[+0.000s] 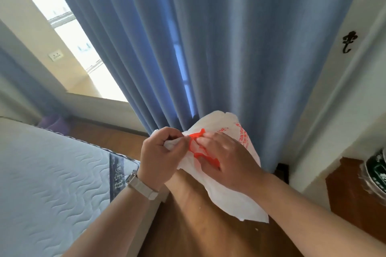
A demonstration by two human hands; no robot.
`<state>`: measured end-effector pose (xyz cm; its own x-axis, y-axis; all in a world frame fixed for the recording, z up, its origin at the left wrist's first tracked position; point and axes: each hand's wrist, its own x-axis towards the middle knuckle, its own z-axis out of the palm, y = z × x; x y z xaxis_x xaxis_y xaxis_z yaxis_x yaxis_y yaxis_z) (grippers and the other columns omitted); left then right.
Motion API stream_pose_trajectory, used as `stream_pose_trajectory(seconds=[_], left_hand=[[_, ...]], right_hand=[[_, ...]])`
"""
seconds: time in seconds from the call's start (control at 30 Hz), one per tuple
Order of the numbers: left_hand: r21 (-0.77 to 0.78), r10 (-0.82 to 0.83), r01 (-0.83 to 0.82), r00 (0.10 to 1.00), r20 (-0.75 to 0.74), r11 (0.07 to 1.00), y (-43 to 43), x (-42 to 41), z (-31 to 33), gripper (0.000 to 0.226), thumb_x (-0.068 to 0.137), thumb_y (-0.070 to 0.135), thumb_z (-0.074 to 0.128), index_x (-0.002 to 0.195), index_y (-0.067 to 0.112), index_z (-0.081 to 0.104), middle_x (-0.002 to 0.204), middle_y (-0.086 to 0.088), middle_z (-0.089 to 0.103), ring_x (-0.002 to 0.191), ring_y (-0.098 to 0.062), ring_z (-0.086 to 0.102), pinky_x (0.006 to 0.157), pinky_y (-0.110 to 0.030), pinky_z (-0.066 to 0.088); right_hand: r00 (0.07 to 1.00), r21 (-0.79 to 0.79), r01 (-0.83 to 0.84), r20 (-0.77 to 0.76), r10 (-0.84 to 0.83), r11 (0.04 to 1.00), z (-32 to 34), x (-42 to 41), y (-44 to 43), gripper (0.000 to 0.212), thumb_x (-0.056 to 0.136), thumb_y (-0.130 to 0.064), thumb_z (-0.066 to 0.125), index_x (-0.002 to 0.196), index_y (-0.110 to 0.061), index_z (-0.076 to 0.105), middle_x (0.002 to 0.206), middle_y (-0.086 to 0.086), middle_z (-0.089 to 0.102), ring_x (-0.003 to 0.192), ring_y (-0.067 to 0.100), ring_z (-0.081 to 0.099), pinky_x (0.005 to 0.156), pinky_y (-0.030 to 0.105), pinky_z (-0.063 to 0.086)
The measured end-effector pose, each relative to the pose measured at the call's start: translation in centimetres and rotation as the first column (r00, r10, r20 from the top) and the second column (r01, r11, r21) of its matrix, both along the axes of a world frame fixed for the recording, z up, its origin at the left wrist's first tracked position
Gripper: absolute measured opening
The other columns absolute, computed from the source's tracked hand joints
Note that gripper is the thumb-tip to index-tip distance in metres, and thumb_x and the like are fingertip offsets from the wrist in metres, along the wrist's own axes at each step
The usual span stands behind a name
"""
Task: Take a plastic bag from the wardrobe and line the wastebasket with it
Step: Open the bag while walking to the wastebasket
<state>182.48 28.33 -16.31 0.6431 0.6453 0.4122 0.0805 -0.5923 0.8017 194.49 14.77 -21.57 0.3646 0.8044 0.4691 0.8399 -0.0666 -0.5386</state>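
Note:
A white plastic bag (229, 198) with red print hangs in front of me, held up by both hands above the wooden floor. My left hand (160, 156), with a watch on the wrist, pinches the bag's upper left edge between thumb and fingers. My right hand (227, 156) grips the bag's printed part beside it, fingers pressed into the plastic. The bag's lower half droops below my right wrist. No wastebasket or wardrobe shows in this view.
A blue curtain (208, 48) hangs straight ahead, with a bright window (69, 33) to its left. A quilted mattress (52, 183) fills the lower left. A brown wooden cabinet (351, 198) with a dark round object on top stands at the right.

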Motion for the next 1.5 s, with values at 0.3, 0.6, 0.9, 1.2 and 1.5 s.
stream_pose_trajectory(seconds=[0.3, 0.6, 0.9, 1.2, 1.5], left_hand=[[0.045, 0.184, -0.186, 0.982, 0.039, 0.982, 8.3, 0.7, 0.1, 0.008, 0.072, 0.041, 0.065, 0.069, 0.034, 0.064, 0.072, 0.009, 0.065, 0.065, -0.012, 0.06, 0.058, -0.021, 0.05], [-0.009, 0.249, -0.25, 0.962, 0.113, 0.968, 22.4, 2.4, -2.1, 0.015, 0.075, 0.021, 0.072, 0.068, 0.031, 0.063, 0.073, 0.01, 0.066, 0.064, -0.006, 0.06, 0.057, -0.008, 0.044], [-0.007, 0.325, -0.329, 0.932, 0.16, 0.944, 38.6, 0.8, -1.8, 0.023, 0.078, 0.019, 0.074, 0.069, 0.035, 0.061, 0.064, 0.017, 0.062, 0.064, -0.002, 0.06, 0.056, -0.006, 0.043], [-0.051, 0.501, -0.498, 0.856, 0.129, 0.865, 47.6, -2.3, -2.2, 0.005, 0.071, 0.044, 0.064, 0.066, 0.042, 0.065, 0.067, 0.012, 0.065, 0.063, -0.011, 0.059, 0.055, -0.015, 0.046], [-0.023, 0.718, -0.719, 0.692, 0.076, 0.695, 55.3, -0.7, -1.8, 0.011, 0.072, 0.039, 0.065, 0.066, 0.03, 0.065, 0.067, 0.011, 0.067, 0.06, -0.005, 0.062, 0.052, -0.009, 0.045]], right_hand=[[0.98, 0.086, -0.197, 0.058, 0.192, 0.977, 0.4, 3.2, 10.5, 0.033, 0.093, -0.036, 0.062, 0.123, -0.022, 0.062, 0.126, -0.003, 0.062, 0.111, 0.018, 0.058, 0.092, 0.04, 0.052], [0.962, 0.037, -0.247, 0.132, 0.24, 0.968, -0.3, 5.5, 25.0, 0.033, 0.093, -0.035, 0.063, 0.123, -0.024, 0.062, 0.126, -0.006, 0.062, 0.11, 0.017, 0.058, 0.088, 0.04, 0.053], [0.922, 0.058, -0.348, 0.199, 0.331, 0.936, 0.7, 4.9, 42.2, 0.031, 0.093, -0.032, 0.06, 0.122, -0.022, 0.061, 0.122, -0.001, 0.065, 0.107, 0.024, 0.061, 0.087, 0.044, 0.053], [0.802, -0.034, -0.571, 0.194, 0.565, 0.821, 0.0, 3.8, 54.7, 0.037, 0.094, -0.032, 0.059, 0.13, -0.026, 0.054, 0.128, -0.002, 0.062, 0.11, 0.025, 0.059, 0.084, 0.048, 0.054], [0.598, -0.007, -0.793, 0.176, 0.782, 0.609, -1.8, 6.1, 68.7, 0.041, 0.094, -0.039, 0.057, 0.13, -0.021, 0.054, 0.127, 0.001, 0.06, 0.109, 0.024, 0.059, 0.081, 0.045, 0.056]])
